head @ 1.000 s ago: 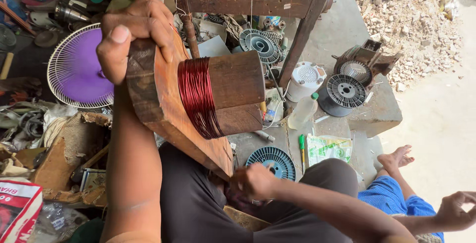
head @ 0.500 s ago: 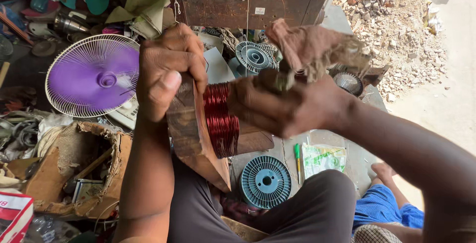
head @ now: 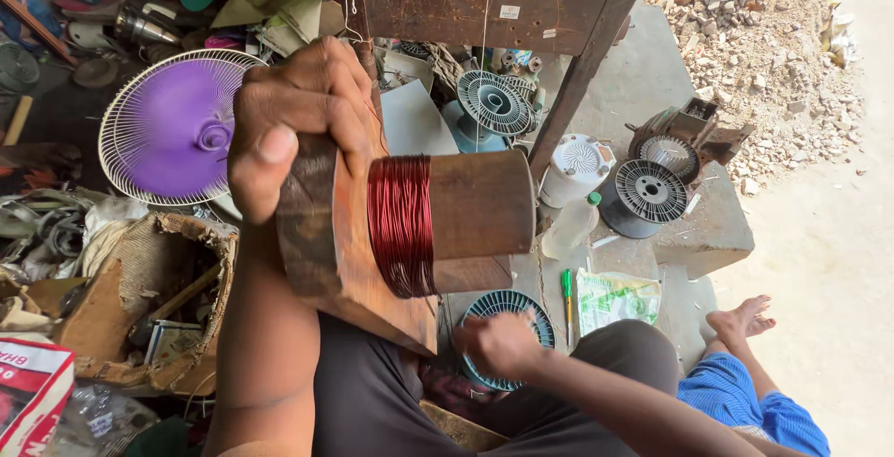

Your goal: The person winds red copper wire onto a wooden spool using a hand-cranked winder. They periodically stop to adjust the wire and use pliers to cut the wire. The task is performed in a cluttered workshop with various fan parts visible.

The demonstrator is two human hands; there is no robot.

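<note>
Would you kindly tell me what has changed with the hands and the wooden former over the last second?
The right hand, which reached up to the red copper wire coil half a second ago, has dropped back low by the lap, near the round teal fan grille. The left hand still grips the wooden winding block, and the purple fan stays put.

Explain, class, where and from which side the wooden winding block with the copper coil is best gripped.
Probably grip the wooden winding block by its flat backboard, from the top edge, as the left hand does. The copper coil wraps the round core, so fingers there could disturb the wire.
</note>
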